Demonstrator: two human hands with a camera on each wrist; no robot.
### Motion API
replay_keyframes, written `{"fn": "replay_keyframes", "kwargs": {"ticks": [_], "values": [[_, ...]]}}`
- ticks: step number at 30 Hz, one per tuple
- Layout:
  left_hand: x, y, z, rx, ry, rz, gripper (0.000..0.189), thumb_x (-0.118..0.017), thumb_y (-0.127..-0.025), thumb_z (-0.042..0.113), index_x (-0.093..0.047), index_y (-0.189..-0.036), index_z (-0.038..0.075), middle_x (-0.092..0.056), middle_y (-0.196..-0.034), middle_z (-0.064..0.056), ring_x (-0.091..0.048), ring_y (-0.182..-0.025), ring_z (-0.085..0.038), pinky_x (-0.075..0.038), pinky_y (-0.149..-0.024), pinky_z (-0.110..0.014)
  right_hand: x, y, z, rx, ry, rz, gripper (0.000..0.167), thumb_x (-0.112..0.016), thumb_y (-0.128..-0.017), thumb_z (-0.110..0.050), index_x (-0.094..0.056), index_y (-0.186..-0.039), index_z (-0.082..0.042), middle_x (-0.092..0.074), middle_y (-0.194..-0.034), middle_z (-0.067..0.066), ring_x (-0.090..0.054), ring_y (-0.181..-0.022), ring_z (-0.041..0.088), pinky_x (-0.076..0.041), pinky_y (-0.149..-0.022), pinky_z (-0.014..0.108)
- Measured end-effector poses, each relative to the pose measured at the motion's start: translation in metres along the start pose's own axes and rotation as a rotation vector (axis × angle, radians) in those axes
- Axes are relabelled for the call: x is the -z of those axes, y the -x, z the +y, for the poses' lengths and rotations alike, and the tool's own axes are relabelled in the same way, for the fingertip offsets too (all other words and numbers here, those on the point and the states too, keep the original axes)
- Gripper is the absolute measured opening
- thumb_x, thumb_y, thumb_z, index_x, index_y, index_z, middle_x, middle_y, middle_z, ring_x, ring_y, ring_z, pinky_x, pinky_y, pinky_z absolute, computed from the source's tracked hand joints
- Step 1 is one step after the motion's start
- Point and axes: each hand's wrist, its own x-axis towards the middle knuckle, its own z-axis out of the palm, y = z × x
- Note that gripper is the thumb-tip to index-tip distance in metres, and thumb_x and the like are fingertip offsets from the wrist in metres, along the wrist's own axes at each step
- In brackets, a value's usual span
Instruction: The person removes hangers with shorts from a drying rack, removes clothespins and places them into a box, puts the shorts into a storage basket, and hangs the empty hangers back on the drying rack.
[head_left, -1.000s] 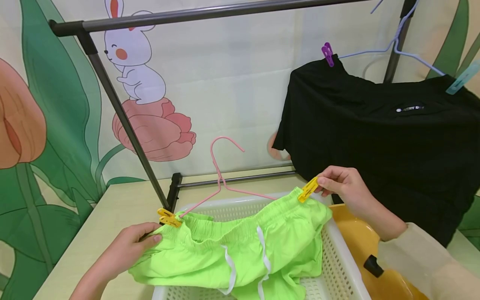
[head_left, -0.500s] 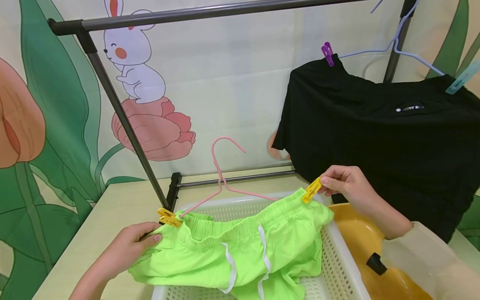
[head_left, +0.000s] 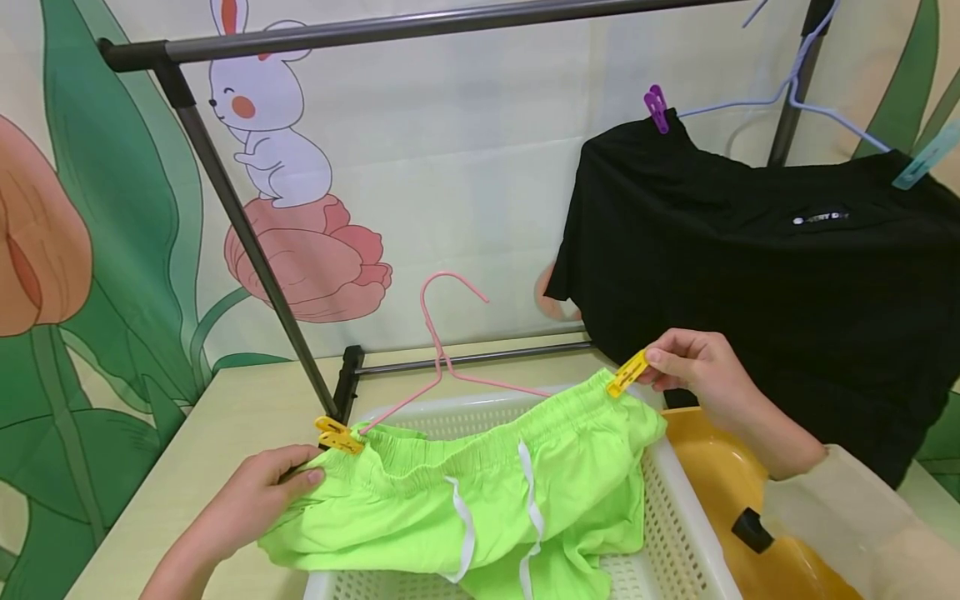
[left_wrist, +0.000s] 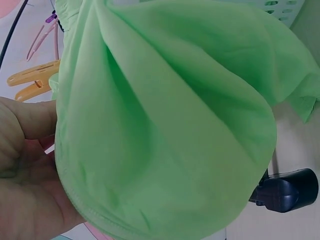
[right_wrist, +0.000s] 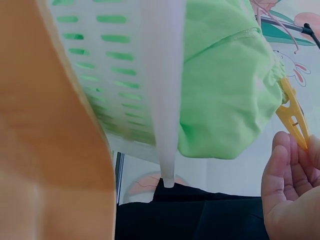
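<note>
Bright green shorts (head_left: 450,525) with white drawstrings lie over a white basket, their waistband along a pink hanger (head_left: 438,358). A yellow clothespin (head_left: 339,435) clips the left end of the waistband at the hanger's arm. Just below it, my left hand (head_left: 255,496) pinches the shorts' left side between thumb and fingers. My right hand (head_left: 693,367) pinches the handle end of another yellow clothespin (head_left: 627,373), whose tip sits on the waistband's right end. In the right wrist view this clothespin (right_wrist: 295,117) bites the green cloth. The hanger's right end is hidden by the shorts.
A dark metal rack (head_left: 420,29) spans the table behind. Black clothing (head_left: 765,275) hangs at right from a blue hanger (head_left: 750,102), with purple and teal clothespins. An orange tub (head_left: 720,467) stands beside the white perforated basket (head_left: 693,517).
My right hand has shifted slightly right and up, drawing the clothespin and the waistband's right end with it. The clothespin is tilted a little more. My left hand stays put.
</note>
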Motion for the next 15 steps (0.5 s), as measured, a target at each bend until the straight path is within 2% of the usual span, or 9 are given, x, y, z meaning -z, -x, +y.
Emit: {"fn": "replay_keyframes", "kwargs": {"ticks": [15], "values": [[-0.001, 0.0007, -0.0005, 0.01, -0.008, 0.015, 0.01, -0.052, -0.088, 0.016, -0.059, -0.092, 0.009, -0.057, -0.084, 0.0, -0.047, -0.075, -0.003, -0.04, -0.066, -0.021, -0.0012, -0.0015, 0.0015, -0.041, -0.012, 0.035, 0.015, -0.054, -0.088, -0.018, -0.061, -0.075, -0.015, -0.064, -0.07, -0.008, -0.061, -0.064, 0.009, -0.051, -0.062, 0.022]]}}
